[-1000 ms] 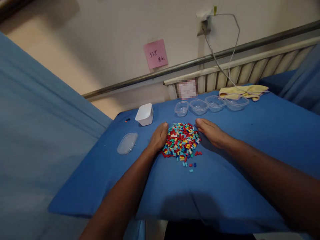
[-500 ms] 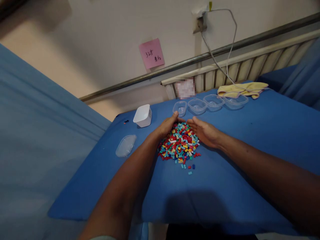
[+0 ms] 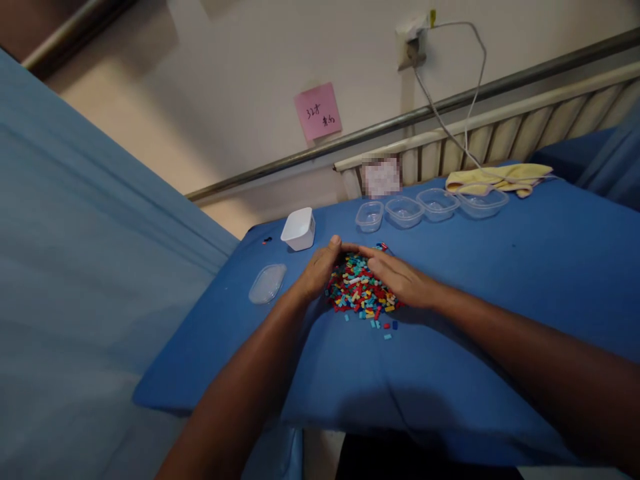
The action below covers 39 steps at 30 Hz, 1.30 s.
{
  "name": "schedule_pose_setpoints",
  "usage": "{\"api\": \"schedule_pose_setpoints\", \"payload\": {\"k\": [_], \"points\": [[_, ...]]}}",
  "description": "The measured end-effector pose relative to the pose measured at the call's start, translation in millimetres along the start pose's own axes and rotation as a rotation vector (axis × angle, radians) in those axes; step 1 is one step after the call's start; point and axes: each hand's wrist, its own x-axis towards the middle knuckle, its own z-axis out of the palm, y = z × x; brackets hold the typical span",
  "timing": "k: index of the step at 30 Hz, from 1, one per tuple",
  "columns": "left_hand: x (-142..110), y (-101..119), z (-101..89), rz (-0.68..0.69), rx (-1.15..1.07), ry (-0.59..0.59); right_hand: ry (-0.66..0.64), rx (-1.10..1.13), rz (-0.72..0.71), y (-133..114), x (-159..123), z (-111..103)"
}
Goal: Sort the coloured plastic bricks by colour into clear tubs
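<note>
A heap of small toy building bricks (image 3: 357, 293) in red, yellow, white, blue and turquoise lies on the blue-covered table (image 3: 475, 280). Curved along the heap's left and far side is my left hand (image 3: 323, 267), fingers stretched out and thumb raised. My right hand (image 3: 403, 283) lies against the right side, its fingers extended over some of the bricks. Neither hand is closed round anything. The fingertips come close together at the far side, where a few bricks show beyond them. Several loose bricks lie just in front of the heap.
Clear plastic tubs (image 3: 404, 212) stand in a row at the back. A white tub (image 3: 299, 229) and a clear lid (image 3: 267, 284) sit to the left. A yellow cloth (image 3: 500, 179) lies at the back right, with a white cable (image 3: 440, 137) hanging down to it. Blue curtain (image 3: 90, 233) borders the left.
My right hand has moved in over the right side of the heap. My left fingers have stretched across its far side, and the heap is more tightly gathered. The view has shifted slightly.
</note>
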Motion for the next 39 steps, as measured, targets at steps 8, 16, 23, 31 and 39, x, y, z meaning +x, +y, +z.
{"api": "schedule_pose_setpoints", "payload": {"k": [8, 16, 23, 31, 39], "points": [[-53.3, -13.6, 8.4, 0.049, -0.003, 0.086, -0.257, -0.360, -0.253, 9.6, -28.9, -1.9], [-85.8, -5.0, 30.1, 0.376, 0.668, -0.026, -0.039, -0.651, -0.177, 2.6, -24.7, -60.8], [-68.4, -5.3, 95.6, 0.864, 1.093, -0.340, -0.156, -0.682, 0.011, 38.6, -23.8, -79.3], [-32.3, -33.6, 59.0, 0.852, 1.165, -0.142, -0.153, -0.275, 0.081, 49.7, -23.7, -62.1], [-35.0, -9.2, 97.6, 0.940, 1.159, -0.186, 0.186, -0.485, 0.130, 67.4, -20.3, -79.4]]}}
